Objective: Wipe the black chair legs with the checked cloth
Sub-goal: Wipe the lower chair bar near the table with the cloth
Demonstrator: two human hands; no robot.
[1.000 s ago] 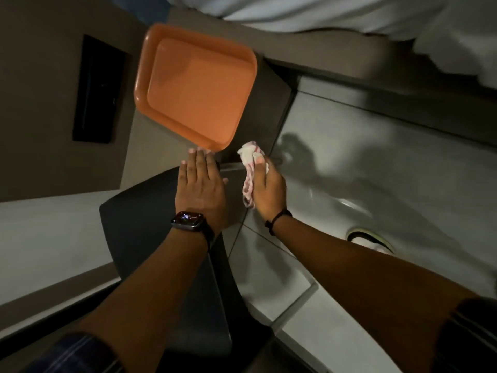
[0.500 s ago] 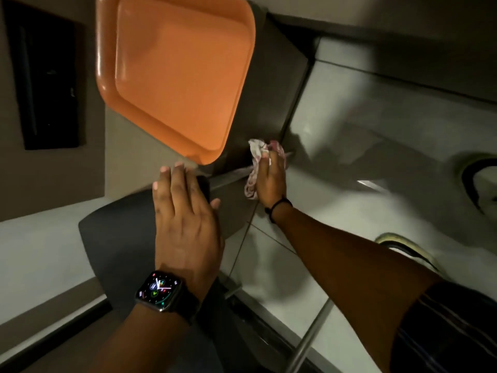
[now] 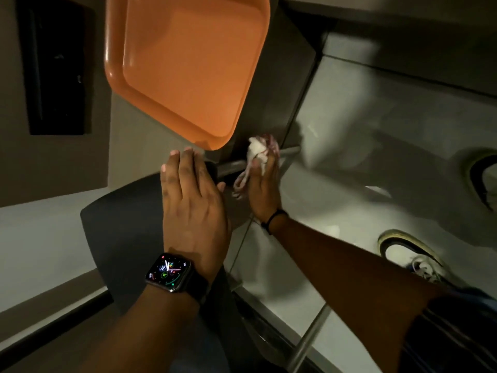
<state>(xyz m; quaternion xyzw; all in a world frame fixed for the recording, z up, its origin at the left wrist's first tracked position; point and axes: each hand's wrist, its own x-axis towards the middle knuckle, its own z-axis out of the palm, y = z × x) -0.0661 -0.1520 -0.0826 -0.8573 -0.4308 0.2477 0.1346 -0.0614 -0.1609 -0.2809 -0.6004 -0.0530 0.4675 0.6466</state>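
Observation:
My right hand point(image 3: 265, 188) grips the bunched red-and-white checked cloth point(image 3: 256, 153) and presses it around a thin metal chair leg point(image 3: 232, 166) that runs across the middle of the view. My left hand point(image 3: 192, 203), with a smartwatch on the wrist, lies flat with fingers together on the black chair seat point(image 3: 121, 232), just left of the cloth. A second leg point(image 3: 309, 337) slants down at the bottom right.
An orange plastic chair seat point(image 3: 185, 65) fills the top centre, right above both hands. The pale tiled floor point(image 3: 376, 146) spreads to the right, with a white sneaker point(image 3: 411, 254) on it. A dark panel point(image 3: 53, 68) hangs on the left wall.
The view has moved closer and lower. My right hand has slid the cloth farther out along the leg, and my left hand has stayed flat on the black seat.

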